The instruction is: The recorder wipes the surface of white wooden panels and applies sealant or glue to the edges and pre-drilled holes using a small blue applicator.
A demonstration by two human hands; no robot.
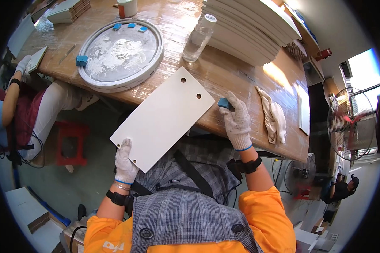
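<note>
My left hand (125, 162), in a white knit glove, is closed on the near corner of a white board (164, 116) — fingers over the top face, thumb hidden underneath. The board is a flat rectangle with small drilled holes near both ends; its far end rests on the near edge of the bench (236, 80), and the rest juts out over my lap, tilted across my apron.

My right hand (237, 120), gloved the same way, is curled round a small blue block (224, 103) and presses it at the board's right end, just at the bench's near edge. Only one corner of the block shows past my fingers, so I can't tell its full shape, nor whether it touches the board's edge or sits just beside it.

Right of that hand a crumpled pale cloth (272, 116) lies on the bench. Toward the far side stands a clear plastic bottle (198, 38), and left of it a round grey tray (121, 55) smeared with something white and wet, with several blue blocks along its rim. A stack of white panels (251, 27) fills the far right corner, cut off by the top of the view. At the bench's left end another person's gloved hand (23, 65) holds a thin panel — most of that person is out of view. A fan (350, 124) stands off to the right.
</note>
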